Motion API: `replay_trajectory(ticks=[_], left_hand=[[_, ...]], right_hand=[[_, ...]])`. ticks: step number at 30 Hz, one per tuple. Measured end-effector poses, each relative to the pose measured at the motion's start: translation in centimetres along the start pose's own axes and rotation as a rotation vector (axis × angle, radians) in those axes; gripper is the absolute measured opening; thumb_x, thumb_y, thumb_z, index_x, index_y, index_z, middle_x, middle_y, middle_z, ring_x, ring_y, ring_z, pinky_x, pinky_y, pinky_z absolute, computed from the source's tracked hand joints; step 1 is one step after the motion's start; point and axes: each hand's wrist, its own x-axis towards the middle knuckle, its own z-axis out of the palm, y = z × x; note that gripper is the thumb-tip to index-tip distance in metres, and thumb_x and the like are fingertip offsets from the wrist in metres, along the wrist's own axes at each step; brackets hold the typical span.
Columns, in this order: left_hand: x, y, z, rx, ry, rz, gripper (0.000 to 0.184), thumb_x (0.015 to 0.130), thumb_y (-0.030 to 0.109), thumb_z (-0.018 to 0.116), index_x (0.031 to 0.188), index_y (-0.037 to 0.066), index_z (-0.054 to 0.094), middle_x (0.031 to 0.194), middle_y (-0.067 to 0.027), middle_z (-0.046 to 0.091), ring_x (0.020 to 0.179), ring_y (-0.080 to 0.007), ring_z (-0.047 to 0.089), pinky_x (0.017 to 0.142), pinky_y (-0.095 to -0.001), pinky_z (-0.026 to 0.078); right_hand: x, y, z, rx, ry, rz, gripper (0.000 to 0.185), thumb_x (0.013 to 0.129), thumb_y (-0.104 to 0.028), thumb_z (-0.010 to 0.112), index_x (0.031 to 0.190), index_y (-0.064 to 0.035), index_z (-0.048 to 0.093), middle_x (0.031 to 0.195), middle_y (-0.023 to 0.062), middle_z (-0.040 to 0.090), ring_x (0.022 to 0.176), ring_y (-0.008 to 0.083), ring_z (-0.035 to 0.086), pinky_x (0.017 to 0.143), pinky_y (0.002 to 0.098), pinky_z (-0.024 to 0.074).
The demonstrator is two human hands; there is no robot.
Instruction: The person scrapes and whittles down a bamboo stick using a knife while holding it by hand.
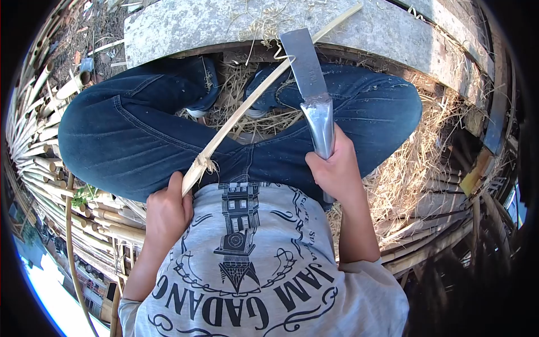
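Note:
My left hand (pixel 169 206) is closed round the lower end of a long pale bamboo strip (pixel 238 115), close to my waist. The strip runs up and to the right, and its far end lies over the worn board. A tuft of frayed fibre hangs from it just above my fingers. In my right hand (pixel 338 168) is a broad-bladed knife (pixel 306 70) with a shiny metal handle, my fingers wrapped round the handle. Its blade points up and away, and its lower part crosses close beside the strip. A thin curled shaving sits at the blade's left edge.
A weathered board (pixel 185 28) spans the space in front of my knees, with curly shavings on it. Straw-like shavings (pixel 401 185) are heaped to the right. Cut bamboo poles (pixel 42 168) are stacked at the left. A yellowish block (pixel 477 175) lies at the far right.

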Motion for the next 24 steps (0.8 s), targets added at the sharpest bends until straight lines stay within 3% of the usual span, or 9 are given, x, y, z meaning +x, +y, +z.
replay_trajectory(ticks=[3,5,10,12,13,16,18,22,24], left_hand=[[0.1,0.0,0.1,-0.006,0.01,0.004,0.017,0.084,0.004,0.064,0.098,0.0,0.055,0.058,-0.0199,0.058,0.055,-0.0408,0.062,0.052,-0.0483,0.05],[0.0,0.0,0.0,0.0,0.009,0.005,0.018,0.084,0.004,0.064,0.099,0.0,0.055,0.059,-0.0197,0.059,0.055,-0.0406,0.062,0.052,-0.0483,0.05],[0.1,0.1,-0.1,0.016,0.008,-0.002,0.019,0.083,0.004,0.064,0.1,0.0,0.055,0.058,-0.0186,0.059,0.054,-0.0396,0.062,0.051,-0.0476,0.05],[0.2,0.3,-0.2,-0.057,-0.035,-0.051,0.014,0.088,0.001,0.061,0.1,0.001,0.054,0.062,-0.0238,0.058,0.06,-0.0459,0.061,0.052,-0.0509,0.047],[0.2,0.3,-0.2,-0.056,-0.037,-0.061,0.014,0.088,0.001,0.061,0.1,0.001,0.054,0.062,-0.0238,0.058,0.06,-0.0459,0.061,0.052,-0.0509,0.047],[0.4,0.2,-0.2,-0.038,-0.039,-0.044,0.016,0.086,0.0,0.061,0.101,0.0,0.054,0.063,-0.0234,0.059,0.06,-0.0453,0.061,0.052,-0.0503,0.047],[0.3,0.2,-0.1,-0.061,-0.015,-0.029,0.018,0.085,0.0,0.062,0.102,0.0,0.055,0.063,-0.0233,0.059,0.06,-0.0447,0.062,0.053,-0.0497,0.048],[0.3,0.0,-0.2,-0.054,-0.043,-0.041,0.019,0.085,0.0,0.061,0.103,0.0,0.055,0.064,-0.0231,0.059,0.06,-0.0442,0.062,0.053,-0.0493,0.048],[0.2,-0.3,0.2,-0.011,0.01,0.011,0.023,0.08,0.005,0.066,0.1,0.002,0.054,0.058,-0.0163,0.059,0.054,-0.0377,0.063,0.052,-0.0466,0.051]], right_hand=[[1.2,0.1,-1.3,-0.124,0.032,-0.101,0.034,0.073,-0.003,0.059,0.106,0.003,0.057,0.074,0.0126,0.056,0.067,0.0208,0.052,0.07,0.0334,0.0471],[3.0,-1.3,-2.9,-0.09,0.079,-0.002,0.03,0.074,-0.002,0.059,0.103,0.0027,0.056,0.073,0.0106,0.055,0.066,0.02,0.052,0.069,0.0335,0.0473],[6.6,-2.9,-4.5,-0.195,0.157,-0.073,0.028,0.074,-0.002,0.058,0.102,0.0035,0.057,0.071,0.0066,0.052,0.066,0.016,0.051,0.065,0.0326,0.0465],[6.1,-3.6,-3.4,-0.152,0.084,-0.04,0.028,0.074,-0.002,0.058,0.101,0.0036,0.057,0.07,0.0079,0.052,0.065,0.0165,0.051,0.065,0.0326,0.0464],[5.9,-2.9,-2.8,-0.189,0.046,-0.114,0.043,0.077,0.004,0.053,0.12,0.0031,0.055,0.06,0.0,0.049,0.041,0.0073,0.047,0.036,0.026,0.0384],[3.0,-2.2,1.2,-0.192,-0.057,-0.237,0.036,0.073,0.002,0.056,0.109,0.0037,0.056,0.067,0.0059,0.054,0.057,0.016,0.053,0.06,0.03,0.0476],[1.2,-3.3,2.4,-0.155,-0.145,-0.093,0.034,0.073,0.0,0.057,0.107,0.0039,0.055,0.071,0.0113,0.056,0.064,0.0215,0.055,0.069,0.0312,0.0471],[-0.4,-3.2,3.6,-0.164,-0.252,-0.048,0.032,0.074,-0.002,0.058,0.106,0.0028,0.055,0.073,0.0159,0.057,0.063,0.0206,0.054,0.068,0.0315,0.0472],[0.1,-2.8,2.8,-0.179,-0.153,-0.099,0.032,0.074,-0.001,0.057,0.105,0.0024,0.056,0.072,0.014,0.056,0.065,0.0166,0.051,0.068,0.0299,0.0466]])
